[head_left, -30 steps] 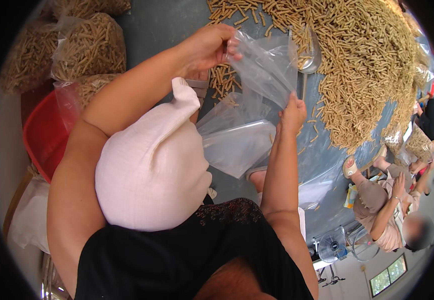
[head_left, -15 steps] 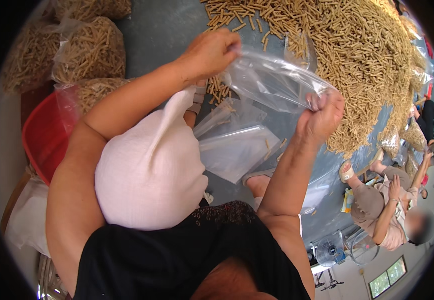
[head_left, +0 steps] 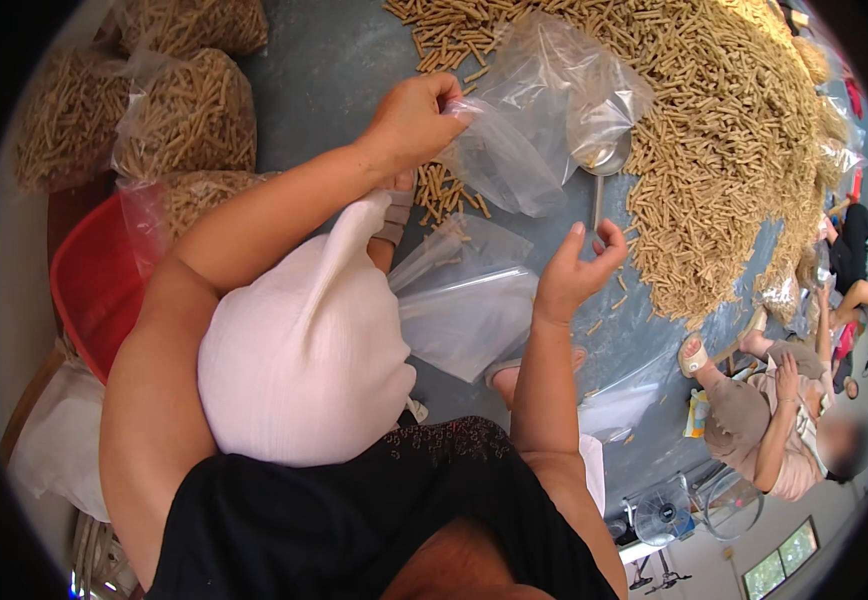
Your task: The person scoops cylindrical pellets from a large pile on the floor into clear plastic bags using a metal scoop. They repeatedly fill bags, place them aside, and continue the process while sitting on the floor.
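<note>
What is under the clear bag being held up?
Grey floor shows through the clear bag. A metal scoop pokes out from beneath, handle and lower rim showing; folds and glare hide the rest of its bowl.

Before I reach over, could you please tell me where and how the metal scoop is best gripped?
I'd probably take the scoop by its slim handle, with the right hand, from the wearer's side: the handle points that way, while the clear bag overlaps the bowl.
</note>
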Motion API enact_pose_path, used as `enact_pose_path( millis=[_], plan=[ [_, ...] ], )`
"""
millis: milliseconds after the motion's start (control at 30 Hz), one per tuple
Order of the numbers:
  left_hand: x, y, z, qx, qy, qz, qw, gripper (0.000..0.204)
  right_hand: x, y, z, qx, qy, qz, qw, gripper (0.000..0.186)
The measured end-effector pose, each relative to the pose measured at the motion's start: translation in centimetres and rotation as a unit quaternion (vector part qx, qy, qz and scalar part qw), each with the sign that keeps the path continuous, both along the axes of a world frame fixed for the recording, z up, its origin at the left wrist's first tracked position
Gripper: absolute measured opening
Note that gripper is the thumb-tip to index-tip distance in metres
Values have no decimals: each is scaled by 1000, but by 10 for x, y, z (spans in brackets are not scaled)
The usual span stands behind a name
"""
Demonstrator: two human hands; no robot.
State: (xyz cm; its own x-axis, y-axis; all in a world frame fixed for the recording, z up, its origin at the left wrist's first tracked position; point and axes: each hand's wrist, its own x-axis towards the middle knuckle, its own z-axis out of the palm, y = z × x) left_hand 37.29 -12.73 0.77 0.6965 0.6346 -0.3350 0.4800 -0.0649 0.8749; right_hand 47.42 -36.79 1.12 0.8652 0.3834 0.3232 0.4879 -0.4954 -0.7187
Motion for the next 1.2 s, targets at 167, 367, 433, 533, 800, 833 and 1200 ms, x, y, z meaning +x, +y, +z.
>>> enact_pose_path(
  millis=[167,367,433,533,800,833,1200],
  plan=[
    [6,-18,-27,-51,-21,-34,998,20,-46,13,-18,-39,111,274,955,28],
    [-6,-24,26,3,-64,-270,961,36,24,44,-44,167,344,-8,924,19],
    [-14,-28,15,129,-72,-325,934,47,44,47,-32,154,411,33,898,18],
    [-10,-5,30,172,-169,-217,946,54,68,46,-10,130,514,97,842,20],
    [-17,69,53,352,-280,105,887,53,123,-47,-137,-388,68,-41,918,40],
    [-13,69,47,386,-287,93,872,56,128,-50,-143,-394,81,-32,915,36],
    [-12,60,-8,257,-40,36,965,35,70,-87,-113,-158,443,-16,882,14]
  ],
)
